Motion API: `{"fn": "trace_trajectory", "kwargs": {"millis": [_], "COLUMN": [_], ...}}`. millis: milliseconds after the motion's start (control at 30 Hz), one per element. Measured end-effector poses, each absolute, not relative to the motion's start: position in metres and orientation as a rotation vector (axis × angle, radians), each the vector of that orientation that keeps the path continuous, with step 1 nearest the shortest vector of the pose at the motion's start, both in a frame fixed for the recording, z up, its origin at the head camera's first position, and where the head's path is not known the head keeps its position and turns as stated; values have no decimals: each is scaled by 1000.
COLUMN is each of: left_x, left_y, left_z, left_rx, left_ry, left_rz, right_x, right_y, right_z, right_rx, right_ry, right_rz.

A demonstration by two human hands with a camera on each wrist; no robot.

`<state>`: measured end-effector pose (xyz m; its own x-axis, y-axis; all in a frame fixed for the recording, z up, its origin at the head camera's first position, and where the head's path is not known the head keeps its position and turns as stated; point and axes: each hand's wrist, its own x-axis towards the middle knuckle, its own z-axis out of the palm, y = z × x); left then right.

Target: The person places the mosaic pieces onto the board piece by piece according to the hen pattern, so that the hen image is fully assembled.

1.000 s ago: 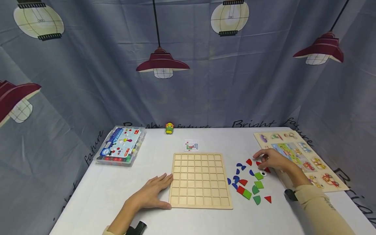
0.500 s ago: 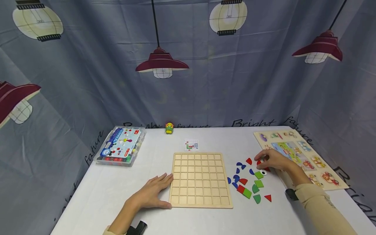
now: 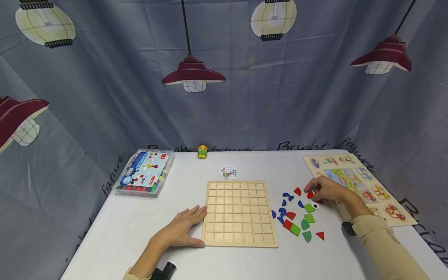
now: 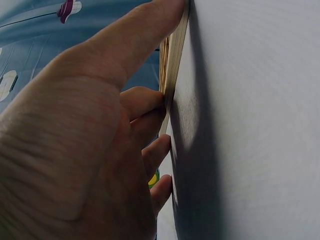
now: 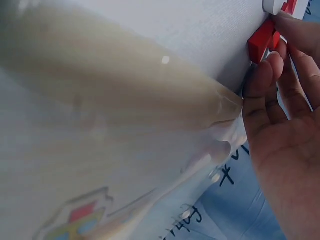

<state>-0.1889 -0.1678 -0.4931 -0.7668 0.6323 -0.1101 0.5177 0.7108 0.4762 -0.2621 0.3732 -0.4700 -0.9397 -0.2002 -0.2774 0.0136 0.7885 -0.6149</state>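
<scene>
My left hand (image 3: 183, 227) lies with spread fingers at the left edge of a wooden grid board (image 3: 239, 214); in the left wrist view its thumb (image 4: 135, 37) overlaps the board's side (image 4: 175, 57). Over the right side of the table, my right hand (image 3: 327, 188) pinches a small red piece (image 3: 310, 195) between thumb and fingers. The right wrist view shows red pieces (image 5: 259, 44) right at the fingertips, partly hidden. Close by lie a white-and-black eye piece (image 3: 315, 205), green squares (image 3: 309, 218), blue half-rounds (image 3: 282, 210) and other red pieces (image 3: 290, 215).
A small pattern card (image 3: 228, 172) lies beyond the board. At the back left sits a clear plastic case (image 3: 145, 173) of coloured parts, with a small toy figure (image 3: 202, 151) farther right. A wooden picture puzzle (image 3: 379, 194) lies under the right forearm's far side.
The red piece under my right fingers has shifted slightly and tilted up between thumb and fingers. My left hand and the board have stayed put.
</scene>
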Motion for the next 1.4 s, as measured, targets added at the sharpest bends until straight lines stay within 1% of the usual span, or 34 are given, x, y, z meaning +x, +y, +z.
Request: {"fn": "trace_trajectory", "kwargs": {"millis": [333, 600, 1200, 1400], "left_x": [-189, -189, -189, -189], "left_y": [-168, -167, -167, -167], "left_z": [-494, -493, -493, -492], "left_rx": [914, 906, 905, 901], "left_ry": [2663, 2657, 2653, 2655], "left_rz": [617, 615, 625, 622], "right_x": [-260, -256, -256, -256], "right_y": [372, 373, 380, 380], "right_z": [-469, -470, -472, -475], "right_rx": [-123, -172, -66, -123], "right_ry": [2701, 2700, 2703, 2715], "right_rz": [-824, -858, -883, -924]}}
